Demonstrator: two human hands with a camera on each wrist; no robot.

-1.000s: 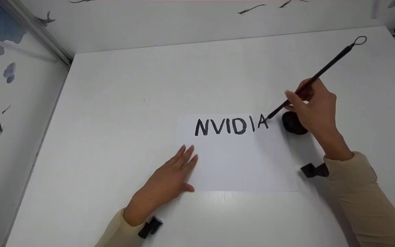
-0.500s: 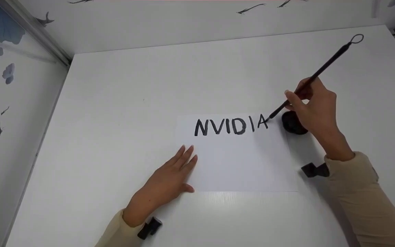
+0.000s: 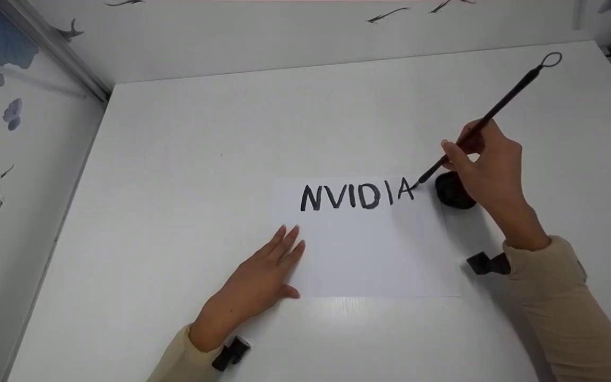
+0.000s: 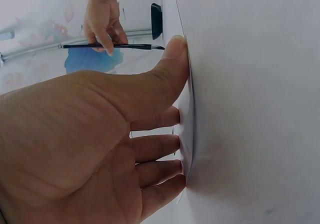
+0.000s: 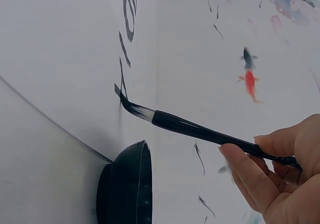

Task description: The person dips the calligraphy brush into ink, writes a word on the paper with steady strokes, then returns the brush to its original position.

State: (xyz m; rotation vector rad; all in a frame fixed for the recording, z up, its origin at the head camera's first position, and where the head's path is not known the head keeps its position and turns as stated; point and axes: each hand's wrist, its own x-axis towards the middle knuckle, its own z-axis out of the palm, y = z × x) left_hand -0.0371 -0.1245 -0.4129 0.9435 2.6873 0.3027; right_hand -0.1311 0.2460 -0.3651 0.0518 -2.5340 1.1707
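My right hand (image 3: 488, 167) pinches a black calligraphy brush (image 3: 503, 106) partway along its handle, the hanging loop pointing to the far right. In the right wrist view the inked bristles (image 5: 134, 109) bend against the paper at the last letter. "NVIDIA" stands in black strokes across the upper part of the white sheet of paper (image 3: 369, 254). My left hand (image 3: 255, 281) rests with fingers spread on the sheet's left edge; the left wrist view has its thumb and fingertips (image 4: 175, 46) on the paper. Close under my right hand sits a small black bowl (image 5: 125, 184).
The white table (image 3: 178, 159) carries the sheet. White panels (image 3: 284, 32) with painted fish and flowers stand behind it and to the left. Small black wrist devices, such as the one by the left cuff (image 3: 231, 353), stick out near both sleeves.
The brush tip has shifted very slightly to the right at the right leg of the last letter. My left hand has stayed in place on the paper.
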